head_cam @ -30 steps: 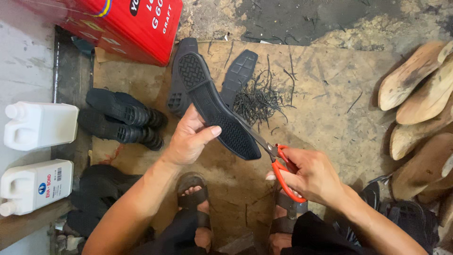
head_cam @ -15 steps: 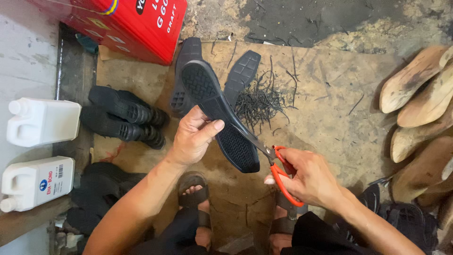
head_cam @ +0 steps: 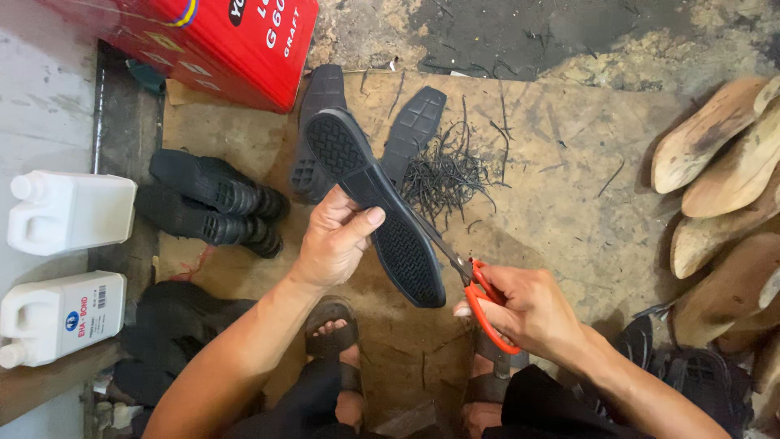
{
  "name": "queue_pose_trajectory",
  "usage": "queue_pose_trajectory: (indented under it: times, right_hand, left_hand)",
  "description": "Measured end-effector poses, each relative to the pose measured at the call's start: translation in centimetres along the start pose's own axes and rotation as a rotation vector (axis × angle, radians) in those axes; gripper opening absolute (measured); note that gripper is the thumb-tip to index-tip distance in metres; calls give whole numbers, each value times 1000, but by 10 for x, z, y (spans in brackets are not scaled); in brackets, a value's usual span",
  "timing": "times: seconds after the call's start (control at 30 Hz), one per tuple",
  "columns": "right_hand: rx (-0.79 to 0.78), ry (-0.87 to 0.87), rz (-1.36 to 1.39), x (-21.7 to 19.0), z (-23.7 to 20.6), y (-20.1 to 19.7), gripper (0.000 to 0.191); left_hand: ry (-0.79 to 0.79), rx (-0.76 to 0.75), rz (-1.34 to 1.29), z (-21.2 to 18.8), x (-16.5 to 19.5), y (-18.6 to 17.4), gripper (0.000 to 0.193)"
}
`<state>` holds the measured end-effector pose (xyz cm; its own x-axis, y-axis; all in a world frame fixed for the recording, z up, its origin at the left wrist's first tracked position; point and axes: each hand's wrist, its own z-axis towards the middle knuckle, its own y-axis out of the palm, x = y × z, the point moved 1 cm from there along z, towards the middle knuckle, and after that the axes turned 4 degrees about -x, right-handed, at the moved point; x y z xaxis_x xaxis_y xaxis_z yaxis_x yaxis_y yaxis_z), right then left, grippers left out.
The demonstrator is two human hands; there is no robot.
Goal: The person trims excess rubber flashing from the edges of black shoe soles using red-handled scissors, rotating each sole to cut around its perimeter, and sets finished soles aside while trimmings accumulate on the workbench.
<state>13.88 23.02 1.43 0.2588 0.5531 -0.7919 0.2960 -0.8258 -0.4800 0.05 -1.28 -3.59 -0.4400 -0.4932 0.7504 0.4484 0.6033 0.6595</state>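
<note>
Our left hand (head_cam: 333,244) grips a black rubber sole (head_cam: 374,203) tread-up, steadying its edge for the orange-handled scissors (head_cam: 479,297) our right hand (head_cam: 528,313) grasps, above trimmed black strips (head_cam: 447,175).

Worn brown floor mat (head_cam: 569,211), cracked concrete floor (head_cam: 504,32), pale wall (head_cam: 41,97) at left

Red rectangular carton (head_cam: 219,45) w/ white, black & yellow print lies tilted at top left, overhanging the board's corner. Two white plastic jugs stand at far left: upper jug (head_cam: 71,213) plain, capped, w/ moulded handle; lower jug (head_cam: 58,317) just below it, bearing a white label (head_cam: 85,305) w/ blue round logo & black barcode.
</note>
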Motion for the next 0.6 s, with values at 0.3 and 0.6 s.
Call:
queue_pose_trajectory:
  times: [0.3,0.6]
  right_hand:
    - [-125,61,102,-4,1,-6,36]
    - [-206,150,184,-6,2,-9,34]
  left_hand:
    - [0,1,-17,1,-2,4,32]
    - [-17,21,-28,2,3,2,28]
